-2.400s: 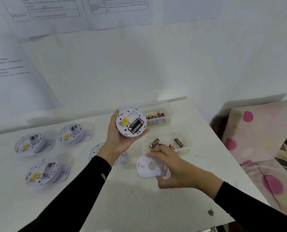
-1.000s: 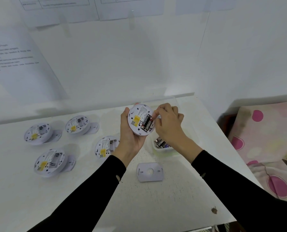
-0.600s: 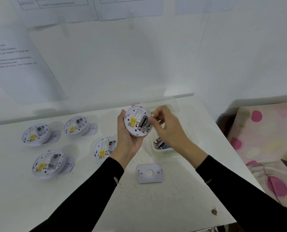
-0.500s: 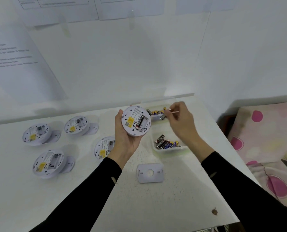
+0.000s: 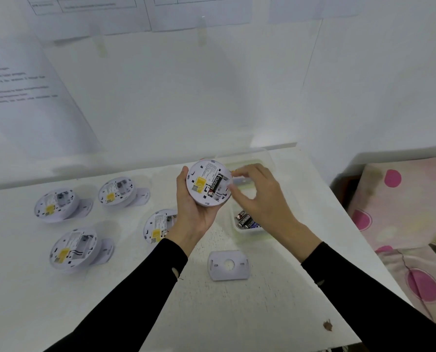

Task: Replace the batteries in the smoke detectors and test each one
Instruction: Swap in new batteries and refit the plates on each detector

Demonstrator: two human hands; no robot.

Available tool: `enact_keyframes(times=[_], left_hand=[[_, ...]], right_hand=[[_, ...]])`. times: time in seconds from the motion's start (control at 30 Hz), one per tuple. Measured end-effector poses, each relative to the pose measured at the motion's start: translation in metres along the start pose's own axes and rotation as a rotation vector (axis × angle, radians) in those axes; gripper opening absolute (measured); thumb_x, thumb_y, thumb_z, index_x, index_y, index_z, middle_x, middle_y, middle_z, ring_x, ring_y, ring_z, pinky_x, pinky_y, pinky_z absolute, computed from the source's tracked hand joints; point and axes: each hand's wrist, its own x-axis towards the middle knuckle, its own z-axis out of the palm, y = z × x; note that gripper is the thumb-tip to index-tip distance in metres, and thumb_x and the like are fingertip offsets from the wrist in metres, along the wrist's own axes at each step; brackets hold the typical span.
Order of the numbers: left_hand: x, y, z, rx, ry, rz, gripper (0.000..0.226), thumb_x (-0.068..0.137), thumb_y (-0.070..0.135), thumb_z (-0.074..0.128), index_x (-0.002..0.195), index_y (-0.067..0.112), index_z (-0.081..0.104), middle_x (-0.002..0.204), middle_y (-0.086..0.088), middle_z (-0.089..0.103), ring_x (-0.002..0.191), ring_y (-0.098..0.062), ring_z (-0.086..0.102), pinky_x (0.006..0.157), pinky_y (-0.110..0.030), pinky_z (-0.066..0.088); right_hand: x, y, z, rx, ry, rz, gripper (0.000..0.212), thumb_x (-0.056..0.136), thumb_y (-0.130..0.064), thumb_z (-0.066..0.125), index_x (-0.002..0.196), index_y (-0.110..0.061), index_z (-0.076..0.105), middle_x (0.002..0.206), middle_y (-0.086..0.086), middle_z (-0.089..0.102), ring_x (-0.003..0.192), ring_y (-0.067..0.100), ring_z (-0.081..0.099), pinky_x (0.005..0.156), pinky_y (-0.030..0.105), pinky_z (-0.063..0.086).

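My left hand grips a round white smoke detector above the table, its back turned to me. One black battery sits in its compartment; the slot beside it is empty. My right hand is at the detector's right edge with loosely curved fingers, thumb and forefinger touching the rim by the empty slot. I see nothing between its fingers, though they are blurred. A clear tray with black batteries lies under my right wrist. A second clear tray sits behind my right hand.
Several more detectors lie back-up on the white table, to the left and one under my left wrist. A loose mounting plate lies near me. A pink-dotted cushion stands beyond the table's right edge.
My right hand pulled a battery from the detector, carried it to the far tray, and has come back to the detector's edge. My left hand kept holding the detector.
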Motion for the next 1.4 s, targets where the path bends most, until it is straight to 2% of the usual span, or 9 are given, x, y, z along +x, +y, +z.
enact_keyframes(times=[0.17,0.27,0.5,0.73,0.87,0.97,1.1,1.27,1.4], left_hand=[[-0.004,0.000,0.007,0.026,-0.003,-0.002,0.061,0.094,0.056,0.046,0.130,0.009,0.058,0.111,-0.016,0.069,0.099,-0.027,0.067,0.093,-0.040,0.051],[-0.006,0.001,0.006,0.029,-0.007,0.004,0.058,0.095,0.055,0.044,0.127,0.009,0.060,0.109,-0.015,0.070,0.097,-0.025,0.067,0.085,-0.035,0.055],[-0.009,-0.003,0.010,0.065,-0.032,0.016,0.057,0.094,0.054,0.045,0.128,0.011,0.060,0.107,-0.012,0.071,0.096,-0.024,0.069,0.088,-0.037,0.056],[-0.010,-0.006,0.010,0.085,-0.057,0.007,0.051,0.100,0.051,0.040,0.127,0.012,0.060,0.106,-0.012,0.073,0.094,-0.023,0.071,0.083,-0.036,0.059],[-0.010,-0.006,0.010,0.046,-0.029,-0.033,0.054,0.097,0.055,0.044,0.110,0.010,0.072,0.106,-0.014,0.072,0.098,-0.026,0.069,0.095,-0.039,0.052],[-0.009,-0.006,0.009,0.021,-0.023,-0.060,0.056,0.095,0.057,0.047,0.119,0.011,0.067,0.115,-0.017,0.069,0.110,-0.031,0.063,0.110,-0.046,0.039],[-0.008,-0.005,0.011,0.021,-0.021,-0.057,0.057,0.095,0.057,0.046,0.121,0.011,0.066,0.111,-0.014,0.070,0.104,-0.028,0.065,0.099,-0.041,0.048],[-0.008,-0.009,0.013,0.047,-0.011,-0.050,0.056,0.096,0.056,0.044,0.115,0.009,0.068,0.105,-0.014,0.071,0.094,-0.025,0.069,0.086,-0.036,0.055],[-0.009,-0.006,0.010,0.018,-0.006,-0.066,0.057,0.096,0.057,0.043,0.113,0.010,0.069,0.106,-0.016,0.072,0.095,-0.028,0.069,0.084,-0.038,0.055]], right_hand=[[0.002,-0.008,0.009,0.062,-0.116,-0.002,0.050,0.077,-0.031,0.079,0.119,-0.013,0.058,0.127,-0.001,0.053,0.120,0.006,0.045,0.101,0.015,0.037],[0.004,-0.008,0.010,0.097,-0.137,0.010,0.050,0.077,-0.027,0.079,0.119,-0.013,0.055,0.125,-0.003,0.053,0.118,0.008,0.047,0.097,0.018,0.041],[0.001,-0.010,0.017,0.008,-0.145,0.027,0.062,0.072,-0.024,0.077,0.124,-0.012,0.046,0.119,-0.003,0.050,0.108,0.018,0.045,0.089,0.023,0.039],[0.002,-0.001,0.023,-0.128,-0.075,-0.080,0.053,0.063,-0.028,0.073,0.105,-0.006,0.049,0.103,0.004,0.050,0.089,0.026,0.048,0.079,0.022,0.035],[0.005,-0.001,0.011,-0.047,-0.174,-0.068,0.047,0.076,-0.032,0.061,0.121,-0.020,0.051,0.121,0.001,0.050,0.102,0.018,0.045,0.086,0.030,0.045],[0.005,0.004,0.005,-0.093,-0.237,-0.118,0.043,0.083,-0.035,0.061,0.125,-0.032,0.055,0.137,0.001,0.043,0.112,0.020,0.047,0.095,0.038,0.046],[0.008,0.006,0.000,0.009,-0.285,-0.066,0.048,0.083,-0.046,0.065,0.126,-0.032,0.048,0.135,-0.002,0.043,0.121,0.018,0.045,0.102,0.044,0.043],[0.012,0.004,-0.002,-0.006,-0.266,-0.060,0.045,0.080,-0.035,0.070,0.118,-0.022,0.049,0.123,-0.003,0.050,0.112,0.017,0.048,0.096,0.042,0.045],[0.008,0.005,-0.004,0.005,-0.285,-0.116,0.038,0.088,-0.039,0.056,0.126,-0.035,0.055,0.136,0.000,0.048,0.121,0.012,0.046,0.104,0.036,0.037]])
